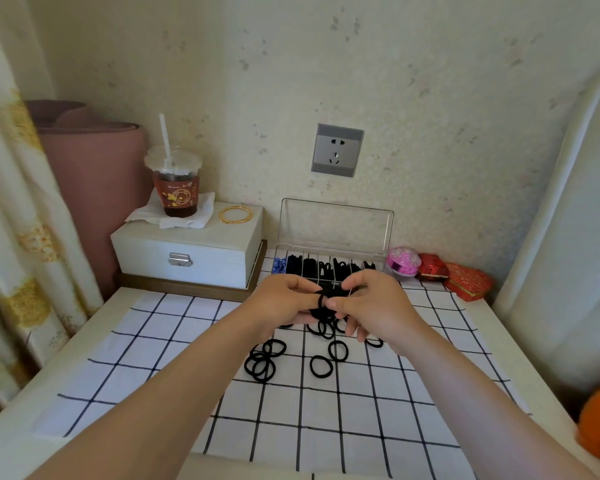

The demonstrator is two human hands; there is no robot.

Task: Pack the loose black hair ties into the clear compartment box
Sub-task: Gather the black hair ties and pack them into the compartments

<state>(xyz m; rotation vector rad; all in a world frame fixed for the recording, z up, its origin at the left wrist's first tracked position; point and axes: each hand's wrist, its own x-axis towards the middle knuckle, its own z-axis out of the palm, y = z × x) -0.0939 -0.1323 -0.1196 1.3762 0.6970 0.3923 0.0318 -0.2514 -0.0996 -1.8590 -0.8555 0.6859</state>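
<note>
Head cam: my left hand (284, 299) and right hand (371, 304) meet above the checked cloth (153, 341), fingers pinched on a bunch of hair ties (323, 306). Loose ties (321, 366) lie flat near me. Box (329, 265) behind, long side along the wall, lid upright. Cloth free left.
</note>
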